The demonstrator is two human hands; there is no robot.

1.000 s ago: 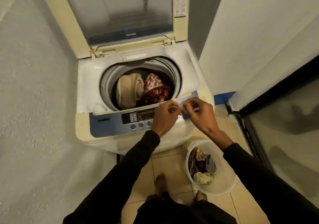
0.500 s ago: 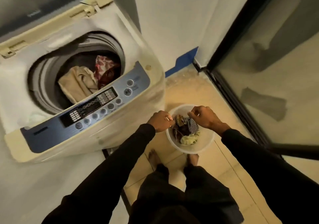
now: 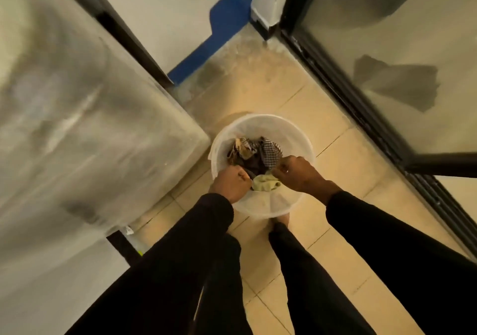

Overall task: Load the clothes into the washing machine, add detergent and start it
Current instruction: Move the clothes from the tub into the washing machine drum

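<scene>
Both hands are down in the white bucket [image 3: 260, 125] on the floor tiles beside the washing machine [image 3: 90, 128]. Left hand [image 3: 231, 183] & right hand [image 3: 299, 173] are curled over the clothes [image 3: 254, 154], prob. to lift the rest; actual grip can't be made out.

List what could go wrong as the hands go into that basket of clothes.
1. Both hands, left hand and right hand, meet over the yellow-green cloth; the checked cloth lies deeper, so a shallow grip may leave garments behind.
2. The white basket sits near the washing machine; loose ends might drop onto the tiled floor on the lift.
</scene>
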